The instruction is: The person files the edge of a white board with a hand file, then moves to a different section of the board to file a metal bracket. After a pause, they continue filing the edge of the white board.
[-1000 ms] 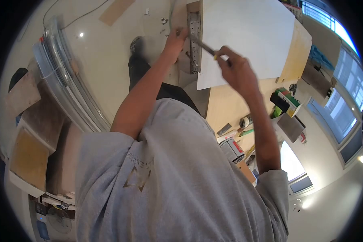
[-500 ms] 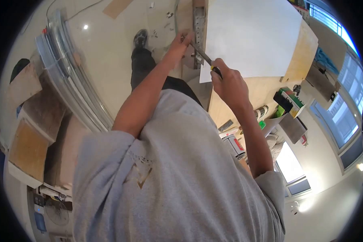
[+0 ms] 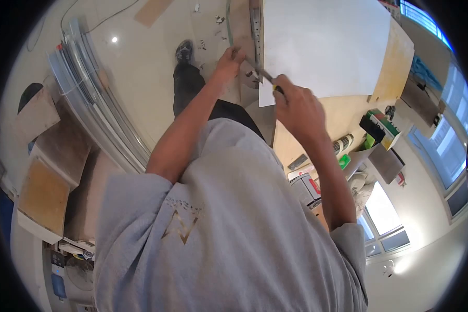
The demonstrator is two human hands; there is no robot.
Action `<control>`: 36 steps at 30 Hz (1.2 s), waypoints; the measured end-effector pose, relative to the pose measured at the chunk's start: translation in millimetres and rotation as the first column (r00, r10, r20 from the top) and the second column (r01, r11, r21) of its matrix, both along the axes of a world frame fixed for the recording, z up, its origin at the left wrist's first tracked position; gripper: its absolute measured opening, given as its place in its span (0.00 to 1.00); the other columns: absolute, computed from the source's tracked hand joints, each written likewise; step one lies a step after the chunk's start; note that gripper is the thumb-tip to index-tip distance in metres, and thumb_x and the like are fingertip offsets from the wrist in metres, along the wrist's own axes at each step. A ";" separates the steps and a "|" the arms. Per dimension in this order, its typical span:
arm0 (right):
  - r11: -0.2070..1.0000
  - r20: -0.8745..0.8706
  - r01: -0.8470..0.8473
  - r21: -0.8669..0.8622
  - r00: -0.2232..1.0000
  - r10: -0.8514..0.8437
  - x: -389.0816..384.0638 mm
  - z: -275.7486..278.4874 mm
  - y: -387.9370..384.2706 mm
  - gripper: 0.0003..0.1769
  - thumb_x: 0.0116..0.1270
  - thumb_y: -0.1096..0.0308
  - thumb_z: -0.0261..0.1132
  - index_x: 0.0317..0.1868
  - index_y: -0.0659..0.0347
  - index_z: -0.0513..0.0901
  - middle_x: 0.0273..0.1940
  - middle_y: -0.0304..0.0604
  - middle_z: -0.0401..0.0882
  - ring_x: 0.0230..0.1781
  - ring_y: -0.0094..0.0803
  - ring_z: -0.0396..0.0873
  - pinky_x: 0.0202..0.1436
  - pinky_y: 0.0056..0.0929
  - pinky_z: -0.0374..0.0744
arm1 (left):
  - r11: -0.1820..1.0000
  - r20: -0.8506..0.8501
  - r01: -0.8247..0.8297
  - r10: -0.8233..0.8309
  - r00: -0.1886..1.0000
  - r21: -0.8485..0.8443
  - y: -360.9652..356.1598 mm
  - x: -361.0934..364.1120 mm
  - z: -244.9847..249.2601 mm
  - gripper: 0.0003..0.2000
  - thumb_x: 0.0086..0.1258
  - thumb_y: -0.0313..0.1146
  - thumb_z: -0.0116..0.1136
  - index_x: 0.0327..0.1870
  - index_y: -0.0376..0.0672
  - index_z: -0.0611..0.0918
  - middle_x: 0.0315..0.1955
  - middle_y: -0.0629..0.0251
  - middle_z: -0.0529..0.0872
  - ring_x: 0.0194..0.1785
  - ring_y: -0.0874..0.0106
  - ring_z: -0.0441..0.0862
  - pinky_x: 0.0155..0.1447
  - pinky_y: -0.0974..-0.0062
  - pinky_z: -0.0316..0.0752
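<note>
My right hand [image 3: 300,110] is wrapped round the black and yellow handle of a file [image 3: 267,76], whose long grey blade slants up and left past the edge of the bench. At the far end of the blade are the closed fingers of my left hand [image 3: 229,66], gripping its tip. The blade crosses beside the near left corner of a large white sheet [image 3: 325,49] lying on the wooden bench [image 3: 322,125]. Blur and my fingers hide where the blade touches the edge.
A perforated metal strip [image 3: 255,31] runs along the bench side. Small scraps [image 3: 220,20] lie on the floor by my shoe [image 3: 184,51]. Bundled metal profiles [image 3: 96,99] are at left. A green and white box [image 3: 382,126] and a grey-red case [image 3: 307,188] sit at right.
The camera view has shifted slightly. My left hand sits a little lower and farther left in the picture; both hands keep their hold on the file.
</note>
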State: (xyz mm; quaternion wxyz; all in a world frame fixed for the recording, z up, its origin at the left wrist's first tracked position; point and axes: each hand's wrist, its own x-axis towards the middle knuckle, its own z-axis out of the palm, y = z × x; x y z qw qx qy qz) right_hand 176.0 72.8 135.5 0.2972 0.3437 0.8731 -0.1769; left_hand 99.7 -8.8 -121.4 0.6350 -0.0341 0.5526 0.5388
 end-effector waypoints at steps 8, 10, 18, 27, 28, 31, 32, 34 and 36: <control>1.000 0.005 -0.027 -0.007 1.000 0.027 24.4 -6.1 -13.9 0.11 0.74 0.65 0.59 0.53 0.56 0.77 0.33 0.55 0.85 0.37 0.58 0.87 0.39 0.58 0.83 | 0.999 0.012 0.021 -0.021 1.000 -0.047 -11.9 16.3 5.9 0.32 0.82 0.58 0.53 0.75 0.43 0.71 0.65 0.65 0.80 0.65 0.70 0.75 0.61 0.63 0.73; 0.999 -0.001 -0.030 0.031 1.000 0.030 12.7 8.8 -8.9 0.10 0.74 0.65 0.58 0.52 0.55 0.77 0.33 0.55 0.85 0.38 0.58 0.87 0.38 0.58 0.83 | 0.996 -0.027 -0.044 0.046 0.999 0.079 -3.6 10.9 15.1 0.32 0.82 0.58 0.53 0.76 0.43 0.70 0.65 0.64 0.79 0.65 0.70 0.75 0.62 0.64 0.73; 0.998 0.071 0.040 -0.048 0.997 -0.037 29.5 4.1 -14.8 0.11 0.74 0.65 0.59 0.53 0.56 0.75 0.34 0.54 0.86 0.38 0.58 0.87 0.40 0.58 0.82 | 0.999 -0.015 -0.035 0.034 0.999 -0.024 -20.7 31.3 5.3 0.32 0.80 0.59 0.55 0.74 0.45 0.71 0.64 0.65 0.79 0.66 0.70 0.75 0.65 0.61 0.72; 0.997 0.102 0.059 -0.049 0.993 -0.053 10.6 12.8 -3.2 0.11 0.68 0.69 0.61 0.50 0.57 0.78 0.33 0.55 0.87 0.38 0.59 0.86 0.41 0.58 0.81 | 0.998 0.166 0.009 0.002 0.986 -0.065 -25.9 50.4 17.2 0.29 0.80 0.61 0.54 0.70 0.48 0.74 0.63 0.70 0.80 0.67 0.71 0.75 0.64 0.54 0.73; 0.997 0.126 0.060 -0.050 0.991 -0.053 15.0 1.0 -7.4 0.11 0.70 0.68 0.61 0.51 0.55 0.79 0.33 0.54 0.87 0.40 0.58 0.86 0.42 0.57 0.80 | 0.993 0.196 0.041 -0.018 0.981 -0.111 -30.6 52.6 -2.9 0.29 0.81 0.61 0.54 0.70 0.48 0.74 0.62 0.70 0.80 0.67 0.71 0.75 0.64 0.54 0.73; 1.000 0.109 0.023 -0.018 0.994 -0.021 5.4 -19.3 -7.0 0.11 0.72 0.66 0.62 0.53 0.52 0.81 0.33 0.54 0.86 0.41 0.58 0.85 0.45 0.55 0.79 | 0.996 0.205 0.025 -0.006 0.979 -0.089 -25.0 47.2 -23.5 0.30 0.81 0.60 0.53 0.71 0.47 0.74 0.62 0.69 0.80 0.67 0.72 0.75 0.64 0.57 0.74; 1.000 0.100 0.018 -0.015 0.995 -0.016 6.4 -11.6 -7.1 0.11 0.72 0.66 0.61 0.53 0.52 0.81 0.32 0.54 0.86 0.40 0.58 0.85 0.45 0.55 0.79 | 0.999 0.216 -0.018 0.028 0.976 -0.047 -25.5 47.9 -21.3 0.30 0.82 0.60 0.53 0.72 0.47 0.73 0.63 0.69 0.80 0.68 0.71 0.74 0.64 0.58 0.74; 0.999 0.099 0.038 -0.006 0.994 -0.037 -2.2 12.7 -2.2 0.11 0.72 0.66 0.61 0.53 0.52 0.81 0.31 0.53 0.86 0.39 0.57 0.85 0.44 0.54 0.79 | 0.999 0.199 -0.044 0.039 0.979 0.023 -18.6 36.8 -8.6 0.30 0.82 0.60 0.52 0.73 0.46 0.73 0.64 0.69 0.80 0.69 0.71 0.73 0.64 0.60 0.74; 0.996 0.149 0.090 -0.015 0.985 -0.087 -13.9 51.9 -0.5 0.11 0.72 0.65 0.61 0.53 0.51 0.80 0.31 0.53 0.85 0.38 0.56 0.85 0.43 0.54 0.79 | 0.998 0.171 -0.007 -0.002 0.985 0.055 -21.2 33.1 29.2 0.30 0.82 0.59 0.52 0.73 0.46 0.72 0.65 0.69 0.80 0.70 0.71 0.73 0.65 0.61 0.74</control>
